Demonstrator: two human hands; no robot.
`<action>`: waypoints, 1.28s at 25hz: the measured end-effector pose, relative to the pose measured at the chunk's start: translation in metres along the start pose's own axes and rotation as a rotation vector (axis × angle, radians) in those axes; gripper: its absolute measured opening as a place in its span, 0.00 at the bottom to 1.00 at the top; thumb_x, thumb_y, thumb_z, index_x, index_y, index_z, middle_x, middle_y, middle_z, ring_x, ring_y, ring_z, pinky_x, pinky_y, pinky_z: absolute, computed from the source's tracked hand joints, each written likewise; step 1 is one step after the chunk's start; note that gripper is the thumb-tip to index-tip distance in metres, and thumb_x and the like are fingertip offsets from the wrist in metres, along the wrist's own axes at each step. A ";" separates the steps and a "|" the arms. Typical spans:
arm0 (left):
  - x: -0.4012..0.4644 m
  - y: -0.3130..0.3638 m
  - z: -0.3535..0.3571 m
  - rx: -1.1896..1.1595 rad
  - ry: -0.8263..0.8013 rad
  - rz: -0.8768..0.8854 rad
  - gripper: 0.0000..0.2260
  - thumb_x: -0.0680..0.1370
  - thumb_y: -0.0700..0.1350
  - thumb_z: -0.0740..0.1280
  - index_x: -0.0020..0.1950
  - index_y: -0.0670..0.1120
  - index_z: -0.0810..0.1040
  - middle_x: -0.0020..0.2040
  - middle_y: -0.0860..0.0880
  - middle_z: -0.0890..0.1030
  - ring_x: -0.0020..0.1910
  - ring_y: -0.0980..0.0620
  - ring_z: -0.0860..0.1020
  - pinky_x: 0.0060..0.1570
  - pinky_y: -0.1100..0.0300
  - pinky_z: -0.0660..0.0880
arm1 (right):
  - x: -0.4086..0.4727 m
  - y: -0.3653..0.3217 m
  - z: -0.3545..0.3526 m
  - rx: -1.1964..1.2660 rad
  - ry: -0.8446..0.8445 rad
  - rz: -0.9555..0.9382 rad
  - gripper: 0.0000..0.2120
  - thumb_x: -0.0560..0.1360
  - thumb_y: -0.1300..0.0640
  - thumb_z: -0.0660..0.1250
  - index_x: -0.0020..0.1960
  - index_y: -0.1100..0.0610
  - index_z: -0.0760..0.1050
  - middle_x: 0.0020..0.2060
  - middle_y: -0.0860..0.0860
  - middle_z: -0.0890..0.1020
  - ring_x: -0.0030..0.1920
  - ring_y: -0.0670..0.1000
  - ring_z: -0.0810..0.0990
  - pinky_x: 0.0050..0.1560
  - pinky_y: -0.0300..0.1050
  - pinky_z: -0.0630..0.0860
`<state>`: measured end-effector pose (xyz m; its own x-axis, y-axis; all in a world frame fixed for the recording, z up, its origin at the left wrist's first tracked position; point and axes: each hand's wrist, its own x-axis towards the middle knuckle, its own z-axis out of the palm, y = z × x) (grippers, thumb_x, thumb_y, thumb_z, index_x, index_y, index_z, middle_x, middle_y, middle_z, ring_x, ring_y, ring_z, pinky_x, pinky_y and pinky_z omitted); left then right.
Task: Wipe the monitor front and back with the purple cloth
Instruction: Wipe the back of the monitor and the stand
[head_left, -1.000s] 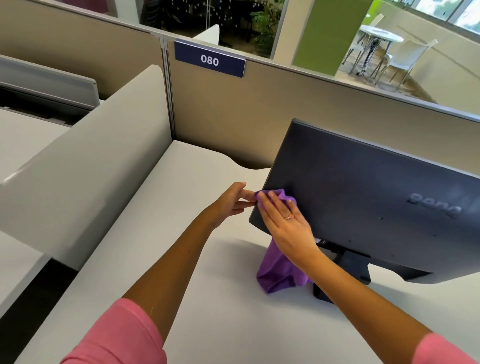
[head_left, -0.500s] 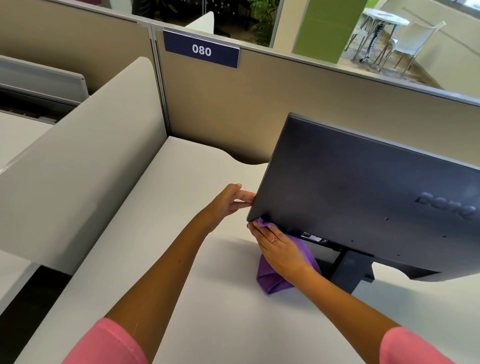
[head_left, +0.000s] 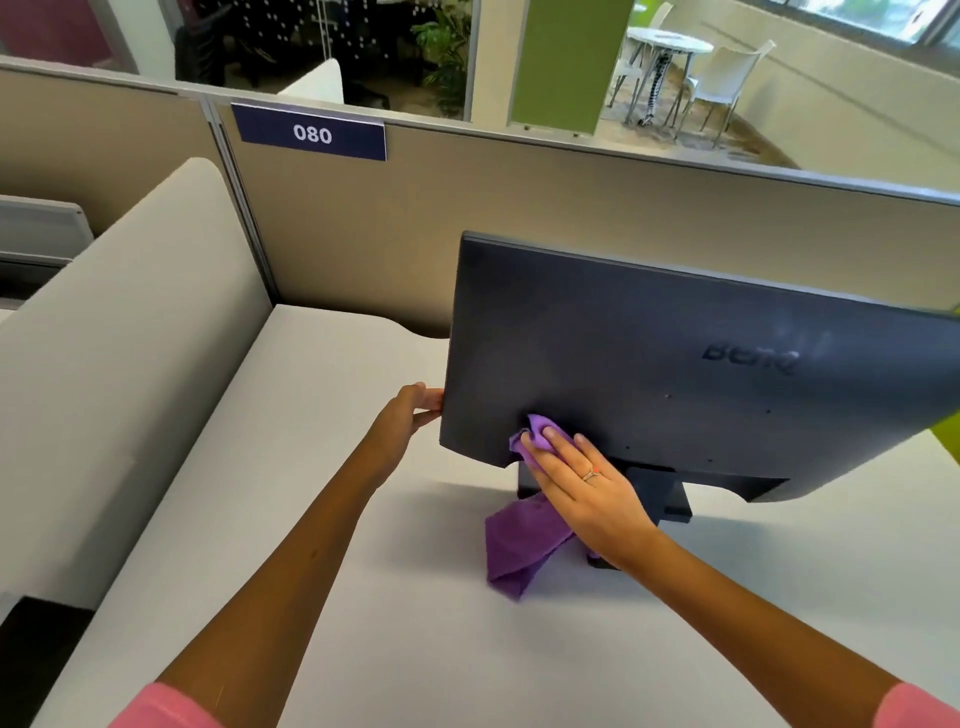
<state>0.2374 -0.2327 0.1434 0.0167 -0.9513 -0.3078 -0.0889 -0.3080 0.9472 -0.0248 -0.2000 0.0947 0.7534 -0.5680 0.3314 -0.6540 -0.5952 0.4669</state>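
Note:
A black monitor (head_left: 649, 364) stands on the desk with its back panel facing me, its screen side hidden. My right hand (head_left: 587, 488) presses the purple cloth (head_left: 519, 540) flat against the lower left of the back panel, fingers straight; the rest of the cloth hangs down to the desk in front of the stand (head_left: 670, 499). My left hand (head_left: 408, 410) holds the monitor's left edge, thumb on the back, fingers hidden behind the edge.
The white desk (head_left: 363, 597) lies between a curved side divider (head_left: 119, 364) on the left and a beige partition (head_left: 519, 218) with a "080" sign (head_left: 311, 134) behind the monitor. Beyond it are white chairs and a round table (head_left: 670, 41).
My right hand slid the cloth down from the monitor's left edge to its lower corner, then rightward along the lower back panel. My left hand kept its hold on the left edge.

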 end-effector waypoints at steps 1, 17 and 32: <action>-0.002 0.002 0.001 0.001 0.012 -0.002 0.21 0.84 0.48 0.46 0.66 0.43 0.74 0.66 0.46 0.75 0.66 0.47 0.72 0.70 0.50 0.59 | 0.002 0.002 -0.004 0.017 0.063 0.074 0.31 0.71 0.65 0.68 0.72 0.63 0.64 0.72 0.58 0.65 0.73 0.61 0.60 0.71 0.59 0.58; -0.031 0.081 0.035 0.083 0.244 0.673 0.22 0.81 0.54 0.49 0.76 0.55 0.56 0.74 0.60 0.62 0.73 0.61 0.61 0.71 0.63 0.59 | -0.062 0.027 0.007 -0.047 0.003 0.337 0.40 0.66 0.64 0.74 0.73 0.61 0.60 0.73 0.56 0.61 0.73 0.59 0.58 0.72 0.60 0.57; -0.043 0.132 0.134 1.160 0.265 1.051 0.25 0.81 0.53 0.48 0.77 0.45 0.59 0.77 0.48 0.58 0.77 0.47 0.50 0.74 0.48 0.42 | -0.016 0.004 -0.009 0.328 0.198 0.768 0.39 0.69 0.68 0.64 0.76 0.60 0.50 0.75 0.57 0.57 0.74 0.61 0.54 0.70 0.57 0.57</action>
<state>0.0912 -0.2311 0.2698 -0.3848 -0.7389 0.5530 -0.8495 0.5179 0.1008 -0.0391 -0.1881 0.0980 0.0721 -0.7893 0.6097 -0.9512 -0.2383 -0.1960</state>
